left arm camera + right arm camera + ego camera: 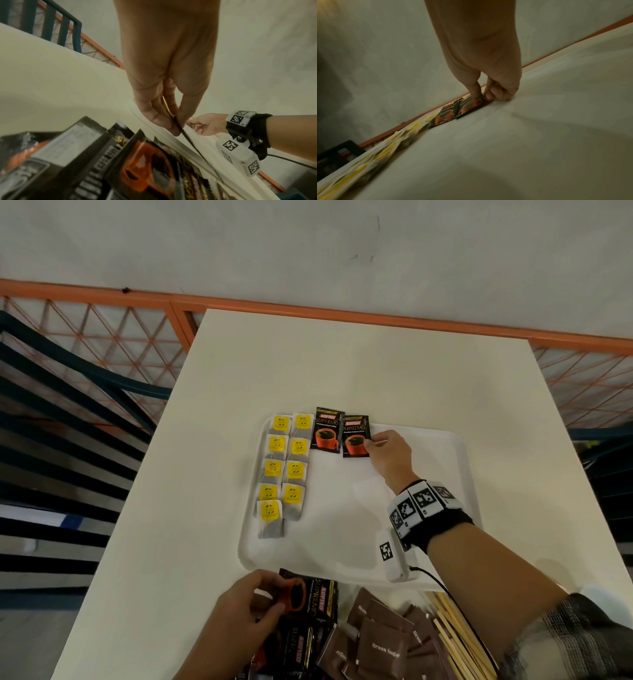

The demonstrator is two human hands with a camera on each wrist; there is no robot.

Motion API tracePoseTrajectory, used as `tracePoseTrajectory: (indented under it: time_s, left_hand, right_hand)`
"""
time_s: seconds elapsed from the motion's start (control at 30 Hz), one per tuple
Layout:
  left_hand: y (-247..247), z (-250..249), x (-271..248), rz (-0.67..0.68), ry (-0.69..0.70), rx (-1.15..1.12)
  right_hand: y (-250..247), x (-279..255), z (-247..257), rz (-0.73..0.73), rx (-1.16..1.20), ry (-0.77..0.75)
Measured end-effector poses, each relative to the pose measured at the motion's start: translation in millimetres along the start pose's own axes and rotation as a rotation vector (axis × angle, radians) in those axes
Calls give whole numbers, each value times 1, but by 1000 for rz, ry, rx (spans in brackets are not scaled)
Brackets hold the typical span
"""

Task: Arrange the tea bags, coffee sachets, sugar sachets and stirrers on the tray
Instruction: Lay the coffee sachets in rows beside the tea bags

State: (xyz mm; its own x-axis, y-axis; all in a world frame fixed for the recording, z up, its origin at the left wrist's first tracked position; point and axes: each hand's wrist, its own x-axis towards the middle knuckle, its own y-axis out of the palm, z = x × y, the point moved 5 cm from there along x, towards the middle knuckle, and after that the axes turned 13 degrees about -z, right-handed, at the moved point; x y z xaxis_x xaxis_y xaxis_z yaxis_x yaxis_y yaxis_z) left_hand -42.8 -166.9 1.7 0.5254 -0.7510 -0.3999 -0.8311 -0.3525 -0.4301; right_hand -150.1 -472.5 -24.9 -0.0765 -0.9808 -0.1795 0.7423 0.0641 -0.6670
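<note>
A: How far is the arranging now?

B: I judge it is perhaps at one third. The tea bags (282,470) already lie in two neat columns along the left side of the white tray (445,474), nine of them as far as I can count, each with a yellow tag. Beside them, at the far edge, one coffee sachet (327,433) lies flat, and the second coffee sachet (356,436) is just being put next to it.

A: What do the hands do?

B: The right hand (390,455) has its thumb and fingers closed on the right edge of that second sachet, which seems to rest on the tray. The left hand (246,607) pinches the next coffee sachet (308,594) by its end, at the near side, over the pile of coffee sachets (298,645) on the counter (171,508).

A: And what is left?

B: The rest of the coffee pile, all the brown sugar sachets (380,642) and the wooden stirrers (459,638). These lie off the tray, near its front edge. Most of the tray is free.

A: How do the coffee sachets look?

B: Black and glossy, with an orange cup printed and serrated ends. The two on the tray stand slightly uneven, one a little higher.
</note>
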Motion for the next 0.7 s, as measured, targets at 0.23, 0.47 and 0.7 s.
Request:
tracePoseTrajectory:
  time_s: [0.23,0.47,0.7]
  left_hand:
    - [-7,-13,0,-27,12,-60]
    - [-3,-10,-3,-22,26,-52]
    - [-10,-18,-2,-44,15,-135]
  right_hand:
    - [1,-1,-1,12,-52,-59]
    - [1,2,0,6,-100,-68]
    - [-3,-2,3,-8,-79,-53]
